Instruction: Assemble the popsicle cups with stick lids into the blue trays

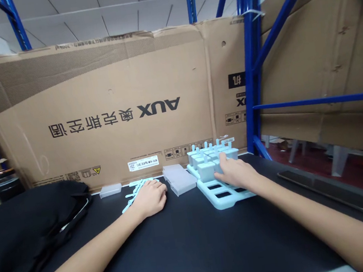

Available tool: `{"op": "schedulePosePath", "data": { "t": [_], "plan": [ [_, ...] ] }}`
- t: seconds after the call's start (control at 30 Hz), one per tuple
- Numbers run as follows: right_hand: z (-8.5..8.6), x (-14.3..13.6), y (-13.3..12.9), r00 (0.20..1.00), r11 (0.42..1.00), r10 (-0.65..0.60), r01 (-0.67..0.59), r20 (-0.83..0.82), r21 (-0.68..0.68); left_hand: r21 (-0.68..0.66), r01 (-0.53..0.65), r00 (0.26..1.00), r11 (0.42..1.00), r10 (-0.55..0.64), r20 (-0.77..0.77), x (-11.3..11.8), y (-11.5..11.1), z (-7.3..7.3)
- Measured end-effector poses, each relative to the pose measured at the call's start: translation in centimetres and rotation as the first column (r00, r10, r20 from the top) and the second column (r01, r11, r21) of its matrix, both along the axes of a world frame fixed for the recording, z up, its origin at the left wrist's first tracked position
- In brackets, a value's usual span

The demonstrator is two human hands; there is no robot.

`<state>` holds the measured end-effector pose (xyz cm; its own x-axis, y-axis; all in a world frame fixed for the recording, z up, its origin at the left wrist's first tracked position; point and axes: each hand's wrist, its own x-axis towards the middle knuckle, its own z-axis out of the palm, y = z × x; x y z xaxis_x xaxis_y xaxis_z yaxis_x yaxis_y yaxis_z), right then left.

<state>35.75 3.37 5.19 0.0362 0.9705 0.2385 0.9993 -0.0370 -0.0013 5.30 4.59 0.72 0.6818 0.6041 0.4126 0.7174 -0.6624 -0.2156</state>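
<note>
A light blue popsicle mold frame [224, 203] stands on the black table, right of centre. Several molds with stick handles [206, 171] sit in its back rows, while openings show at its front. My right hand [237, 171] is closed at the front right mold, thumb on top near the handle; its fingertips are partly hidden. My left hand [150, 198] rests, fingers curled, on a pile of light blue sticks [138, 187]; whatever is under its fingers is hidden. Clear plastic covers [179, 179] lie between the pile and the frame.
A small clear box [110, 190] lies behind the sticks. At the left are a black bag [29, 229] and a dark jar [4, 184]. A dark flat object [331, 191] lies at the right edge, near a blue metal post [252, 63]. Cardboard [110, 87] walls the back.
</note>
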Motion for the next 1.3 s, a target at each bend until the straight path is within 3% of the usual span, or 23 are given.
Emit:
{"op": "schedulePosePath", "data": {
  "t": [0.23,0.47,0.63,0.87,1.0,1.07,1.17,1.3],
  "plan": [
    [-1.4,0.5,0.0,1.0,0.996,0.027,-0.027,-0.008,0.09,0.033,0.014,0.994,0.999,-0.018,0.105,-1.0,-2.2,0.6],
    [-2.4,0.8,-0.4,0.999,0.99,-0.022,0.027,-0.041,0.14,-0.021,-0.064,0.985,0.998,0.067,0.159,-5.8,-6.1,0.9],
    [-2.3,0.8,-0.6,0.993,0.984,0.005,0.016,-0.117,0.179,-0.049,-0.166,0.943,0.985,0.173,0.284,-7.1,-5.1,0.6],
    [-1.6,2.0,-0.5,0.976,0.963,0.043,0.017,-0.214,0.269,-0.08,-0.157,0.946,0.984,0.173,0.274,-6.5,-4.3,0.6],
    [-0.7,2.7,-0.7,0.936,0.867,0.228,-0.069,-0.269,0.494,-0.093,-0.186,0.92,0.978,0.207,0.334,-6.7,-4.6,0.6],
    [0.1,1.8,-1.3,0.91,0.841,0.314,-0.133,-0.272,0.525,-0.088,-0.19,0.899,0.978,0.21,0.384,-6.8,-4.6,0.6],
    [1.5,-1.4,-2.2,0.896,0.839,0.408,-0.292,-0.176,0.459,-0.065,-0.216,0.881,0.974,0.223,0.417,-7.2,-4.4,0.8],
    [3.2,-7.2,-1.0,0.82,0.76,0.546,-0.571,0.172,0.309,-0.039,-0.275,0.899,0.961,0.271,0.344,-7.9,-3.9,0.8]
  ]
}}
